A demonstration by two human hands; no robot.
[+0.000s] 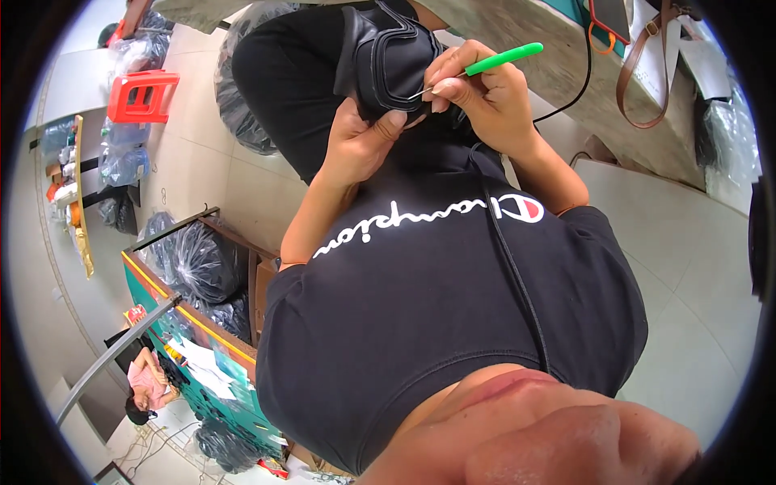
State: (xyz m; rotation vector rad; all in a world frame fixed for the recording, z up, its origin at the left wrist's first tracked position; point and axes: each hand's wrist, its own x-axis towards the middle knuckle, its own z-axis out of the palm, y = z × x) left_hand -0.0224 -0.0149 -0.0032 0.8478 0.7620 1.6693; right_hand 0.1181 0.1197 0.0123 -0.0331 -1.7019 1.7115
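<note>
The floor (198, 158) to the left of the fingers has pale tiles, and a red plastic stool (120, 99) is there, well apart from them. To the upper right of the fingers is a grey worktop (558, 40) with a rough look; a brown strap (624, 97) hangs over its edge. Far to the lower left of the fingers, a second worktop, green with a yellow edge (230, 343), carries white papers (206, 368); near it are dark plastic bags (202, 263) and a person in pink (149, 380).

The left fingers (390, 123) grasp the lower edge of a black leather-like piece (368, 69), which lies over the lap. The right fingers (457, 91) pinch a thin tool with a green handle (505, 59), just beside the piece.

Some left fingers are hidden behind the piece. The tool's tip is too small to tell whether it enters the material. The grey worktop is cut off by the upper rim.
</note>
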